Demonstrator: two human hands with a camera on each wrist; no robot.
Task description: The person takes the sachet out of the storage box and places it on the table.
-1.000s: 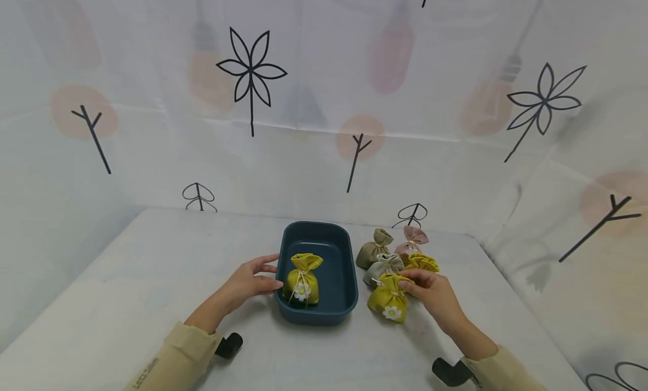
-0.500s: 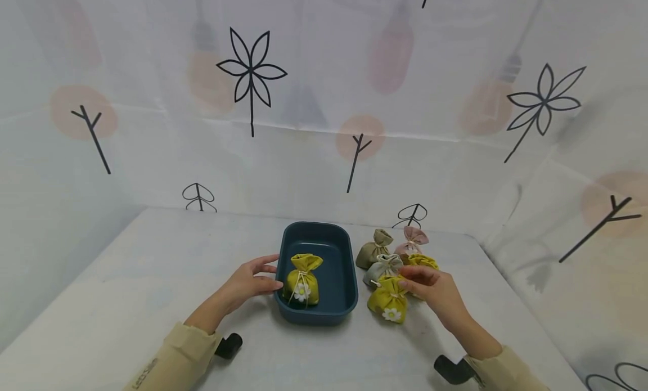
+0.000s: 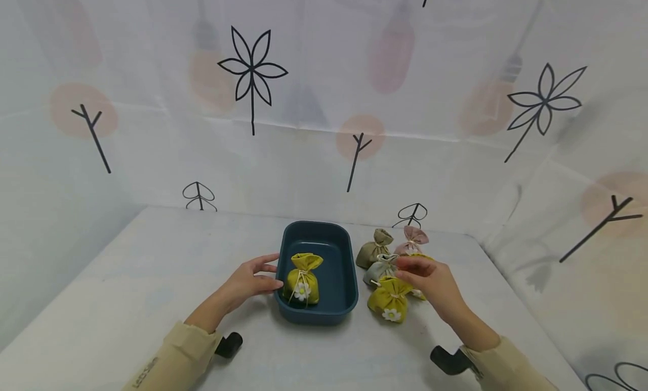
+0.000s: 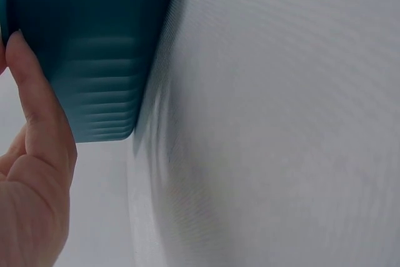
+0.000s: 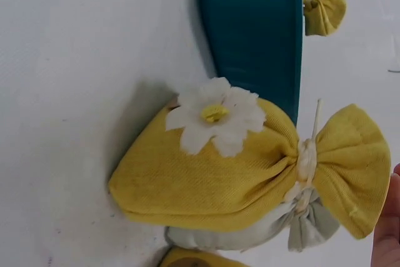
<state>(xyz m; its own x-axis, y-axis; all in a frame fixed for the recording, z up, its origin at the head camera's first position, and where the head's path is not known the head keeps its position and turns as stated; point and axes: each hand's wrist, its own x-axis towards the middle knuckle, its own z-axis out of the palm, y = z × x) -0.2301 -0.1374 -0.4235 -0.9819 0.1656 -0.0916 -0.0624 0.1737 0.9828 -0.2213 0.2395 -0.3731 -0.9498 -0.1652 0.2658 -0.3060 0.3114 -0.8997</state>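
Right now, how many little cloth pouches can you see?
6. One yellow pouch in the blue tray; beside it on the table, a yellow, grey, olive, pink, and one mostly hidden behind the right hand.

My left hand (image 3: 246,281) and right hand (image 3: 434,284) are bare. Both arms wear pale beige long sleeves (image 3: 169,360), the left one printed with small dark lettering near its cuff. A black wrist-mounted camera bracket (image 3: 229,344) sits at each cuff, toward 6 o'clock of each hand.
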